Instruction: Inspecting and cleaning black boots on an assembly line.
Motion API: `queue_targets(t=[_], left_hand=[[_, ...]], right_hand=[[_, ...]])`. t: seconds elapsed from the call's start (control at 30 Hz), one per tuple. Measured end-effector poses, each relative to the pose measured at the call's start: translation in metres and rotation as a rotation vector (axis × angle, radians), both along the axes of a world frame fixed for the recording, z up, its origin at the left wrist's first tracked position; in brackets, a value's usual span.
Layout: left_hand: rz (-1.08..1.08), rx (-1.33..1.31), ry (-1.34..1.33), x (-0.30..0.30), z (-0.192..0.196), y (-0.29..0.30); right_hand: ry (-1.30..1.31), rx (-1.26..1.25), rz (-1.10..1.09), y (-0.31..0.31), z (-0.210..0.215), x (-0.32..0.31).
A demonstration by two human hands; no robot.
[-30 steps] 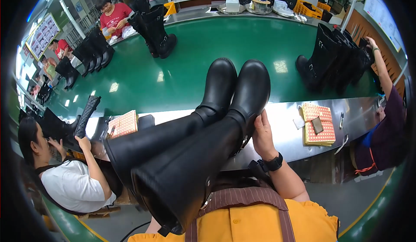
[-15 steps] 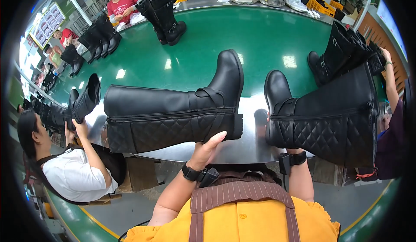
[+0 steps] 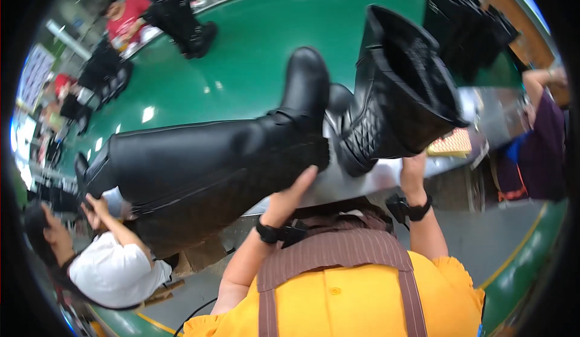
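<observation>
Nearest, the person's left hand [image 3: 290, 198] grasps a long black boot [image 3: 193, 156] at the heel: the thumb lies along it, the other fingers pass out of sight beneath. From that thumb the shaft stretches away leftward on its side, and the rounded toe points up and away.

The right hand [image 3: 413, 174] reaches up under the second boot [image 3: 386, 107], which has a quilted panel. Its fingers vanish behind the shaft, so I cannot tell how they are closed. Above them the shaft tilts up with its wide mouth showing; its toe lies partly behind the first boot's heel, and whether they touch is unclear.

The step in hand seems to be turning the pair about, one boot per hand. The next move calls for steady support at both heels, since the long shafts could swing.

Beyond the fingers lies a steel table edge [image 3: 386, 183], then a green tabletop [image 3: 260, 29] with black boots [image 3: 193, 38] standing farthest off.
</observation>
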State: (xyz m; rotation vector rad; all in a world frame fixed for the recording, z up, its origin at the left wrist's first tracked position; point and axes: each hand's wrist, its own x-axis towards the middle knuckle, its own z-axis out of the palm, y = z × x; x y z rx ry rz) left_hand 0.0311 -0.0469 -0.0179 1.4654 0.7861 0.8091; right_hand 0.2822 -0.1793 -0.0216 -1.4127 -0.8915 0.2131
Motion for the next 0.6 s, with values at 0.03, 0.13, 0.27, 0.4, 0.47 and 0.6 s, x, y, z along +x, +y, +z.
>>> queue_targets(t=[0.03, 0.13, 0.27, 0.4, 0.47, 0.6], left_hand=[[-0.008, -0.068, 0.021, -0.004, -0.002, 0.001], [-0.053, -0.15, -0.152, -0.012, -0.012, 0.006], [-0.065, -0.327, -0.406, -0.027, -0.015, 0.007], [-0.126, -0.411, -0.459, -0.055, -0.004, 0.005], [-0.096, -0.391, -0.514, -0.067, 0.005, 0.005], [-0.124, -0.427, -0.473, -0.078, 0.017, 0.004]], right_hand=[[-0.051, -0.215, 0.042, -0.006, 0.002, -0.007], [-0.182, -0.223, 0.047, -0.014, 0.011, -0.02], [-0.344, -0.43, -0.19, -0.036, 0.035, 0.02], [-0.649, -0.758, -0.757, -0.058, 0.028, 0.119], [-0.62, -0.877, -0.606, -0.067, 0.007, 0.148], [-0.542, -0.745, -0.469, -0.061, -0.002, 0.162]])
